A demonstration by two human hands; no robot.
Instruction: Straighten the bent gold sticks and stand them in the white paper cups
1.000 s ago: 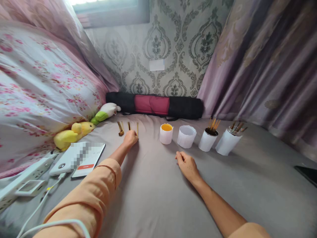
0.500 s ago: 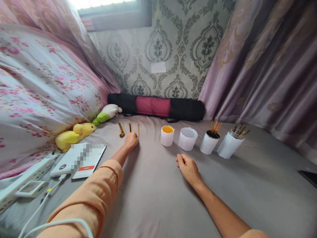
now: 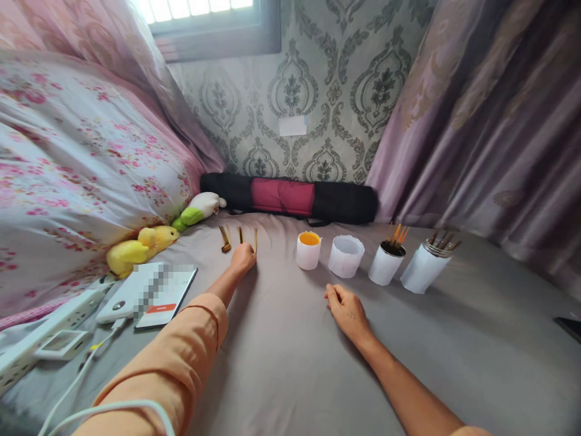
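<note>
My left hand (image 3: 244,258) reaches forward over the grey sheet with its fingers closed. It covers the lower ends of thin gold-brown sticks (image 3: 255,236); whether it grips one is hidden. Just left of it lie more such sticks (image 3: 224,239). My right hand (image 3: 347,310) rests on the sheet, fingers curled, with nothing visible in it. Beyond it stand a white cup (image 3: 307,257) with an orange-yellow inside, a whitish paper-wrapped cup (image 3: 345,260), a white-wrapped tin (image 3: 385,269) holding orange-tipped sticks, and a tilted-looking white-wrapped jar (image 3: 423,272) of brown sticks.
A black and maroon roll bag (image 3: 284,197) lies along the wall. To the left are plush toys (image 3: 140,245), a tablet-like flat thing (image 3: 167,303), a white power bank (image 3: 118,306) with its cable and a power strip (image 3: 49,330). A dark object (image 3: 569,327) sits at the far right.
The whole view has shifted slightly, with everything a little further right and down. Both hands stay in nearly the same place and pose.
</note>
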